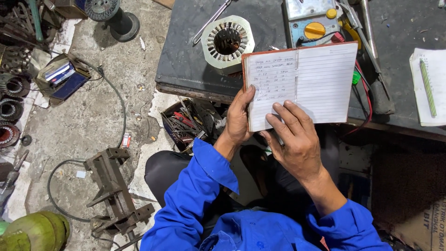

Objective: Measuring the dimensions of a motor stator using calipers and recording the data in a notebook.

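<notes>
Closest to me, both blue sleeves [195, 195] come up from my lap, and I have the open notebook [302, 86] held in front of me over the near edge of the worktop [186, 56]. My left hand [238, 121] grips the book's left edge, thumb on the written page and fingers clenched behind the cover. My right hand [295, 137] lies flat on the lower part of the pages, its fingers [283, 114] spread and released, pinning the paper rather than gripping it. The left page carries several handwritten lines; the right page is ruled and blank, and neither hand has a pen, so I judge the note-reading is under way with nothing new written.

Just beyond the book, the stator core [227, 42] stands on the worktop with its slots empty and no winding in them. Farther right sits a meter [312, 21] with a yellow dial.
</notes>
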